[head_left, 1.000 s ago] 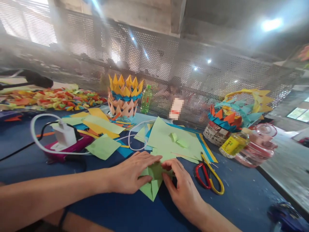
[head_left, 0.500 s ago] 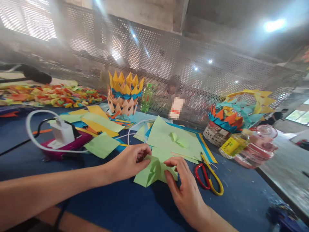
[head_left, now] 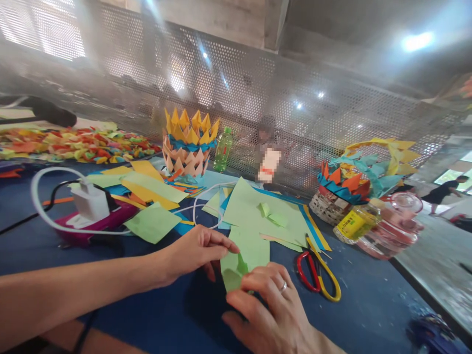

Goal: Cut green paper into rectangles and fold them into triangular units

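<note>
A small folded piece of light green paper is held between my two hands above the blue table. My left hand pinches its upper left edge between thumb and fingers. My right hand, with a ring on one finger, grips its lower right edge, and the fingertips partly cover it. Just behind lies a flat light green sheet. Two small folded green pieces rest on a larger green sheet. Scissors with one red and one yellow handle lie right of my right hand.
A magenta power strip with a white charger and cables sits left. Behind stand a folded-paper basket, a green bottle, a yellow-labelled bottle and a pink jug. Many paper pieces are heaped far left. Someone is far right.
The folded green paper has turned more upright and narrower. My right hand has moved down and left and closed on its lower edge; my left hand keeps its pinch.
</note>
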`<state>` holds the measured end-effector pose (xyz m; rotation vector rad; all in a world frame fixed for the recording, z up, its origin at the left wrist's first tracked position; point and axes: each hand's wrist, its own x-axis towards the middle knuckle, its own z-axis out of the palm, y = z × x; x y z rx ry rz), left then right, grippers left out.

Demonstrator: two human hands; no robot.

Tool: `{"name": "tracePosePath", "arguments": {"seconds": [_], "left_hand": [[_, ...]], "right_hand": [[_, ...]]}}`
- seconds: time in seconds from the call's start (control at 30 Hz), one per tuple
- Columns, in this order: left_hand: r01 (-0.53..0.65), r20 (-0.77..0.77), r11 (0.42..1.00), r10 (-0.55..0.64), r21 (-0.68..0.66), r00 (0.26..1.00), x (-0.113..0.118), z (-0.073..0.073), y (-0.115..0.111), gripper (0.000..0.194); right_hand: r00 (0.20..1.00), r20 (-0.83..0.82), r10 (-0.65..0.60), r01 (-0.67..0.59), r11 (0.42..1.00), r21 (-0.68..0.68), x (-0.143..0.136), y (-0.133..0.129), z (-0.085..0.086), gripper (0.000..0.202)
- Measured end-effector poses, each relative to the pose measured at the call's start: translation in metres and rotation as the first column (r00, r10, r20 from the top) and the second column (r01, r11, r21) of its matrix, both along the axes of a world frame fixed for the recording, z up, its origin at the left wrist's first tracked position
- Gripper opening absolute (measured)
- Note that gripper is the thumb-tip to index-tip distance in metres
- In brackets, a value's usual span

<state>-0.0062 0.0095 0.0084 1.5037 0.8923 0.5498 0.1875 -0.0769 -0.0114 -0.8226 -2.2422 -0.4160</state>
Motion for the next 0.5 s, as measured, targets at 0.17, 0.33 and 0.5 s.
{"name": "tracePosePath", "arguments": {"seconds": [0.17, 0.33, 0.5], "left_hand": [[0.049, -0.026, 0.995, -0.047, 0.091, 0.999, -0.001, -0.005, -0.001, 0.024], [0.114, -0.242, 0.815, 0.033, 0.568, 0.970, -0.010, -0.010, -0.003, 0.026], [0.170, -0.203, 0.482, 0.018, 0.860, 0.979, -0.015, -0.006, -0.017, 0.008]], "right_hand": [[0.998, -0.032, -0.057, 0.056, 0.998, -0.029, 0.004, 0.001, 0.006, 0.018], [0.994, -0.050, -0.101, 0.097, 0.992, -0.084, 0.010, 0.006, 0.004, 0.019], [0.999, -0.042, -0.004, -0.003, 0.987, -0.163, 0.009, 0.005, -0.001, 0.015]]}}
